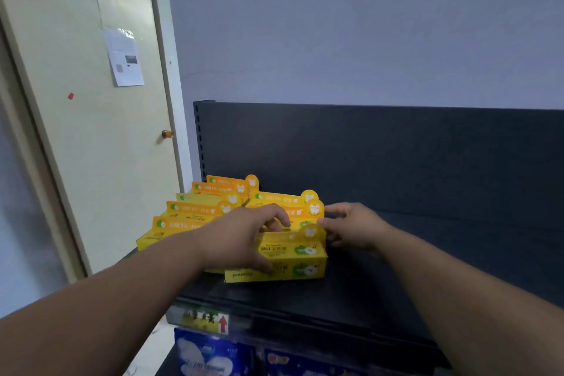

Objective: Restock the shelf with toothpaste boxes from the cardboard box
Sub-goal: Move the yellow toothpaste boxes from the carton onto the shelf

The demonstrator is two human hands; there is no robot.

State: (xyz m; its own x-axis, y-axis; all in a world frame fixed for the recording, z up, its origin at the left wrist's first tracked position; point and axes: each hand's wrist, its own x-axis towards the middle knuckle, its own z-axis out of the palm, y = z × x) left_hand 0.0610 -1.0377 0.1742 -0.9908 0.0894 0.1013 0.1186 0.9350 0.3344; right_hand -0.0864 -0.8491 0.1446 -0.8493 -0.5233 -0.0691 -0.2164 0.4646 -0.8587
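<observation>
Widest in view: a dark metal shop shelf (pixel 396 284) with a tall dark back panel (pixel 396 156), bare across the whole right half and much of the middle. Next in size, at the shelf's left end, a row of yellow toothpaste boxes (pixel 195 210) with round tabs, standing one behind another back toward the panel; just beside it on the right, a shorter second row (pixel 283 198) of the same yellow cartons. Judging from that: a fair start made but far from done, with space for several more rows to the right. No sign of the cardboard supply box anywhere in view, so no judging the remaining stock. Then the hands, both on the front yellow toothpaste box (pixel 293 268) of the second row, down on the shelf near the front edge and slightly askew to it. Left hand (pixel 241 238) curled over the top edge, thumb down on the front face, gripping. Right hand (pixel 354 226) at the right end by the round tab, holding it between thumb and fingers. Looks like the seating step: squaring this carton up against the one behind. Smaller, under the shelf lip, blue packaged goods (pixel 207 357) on a lower level. Smallest, a price label strip (pixel 201 319) with a red arrow on the shelf's front edge.
</observation>
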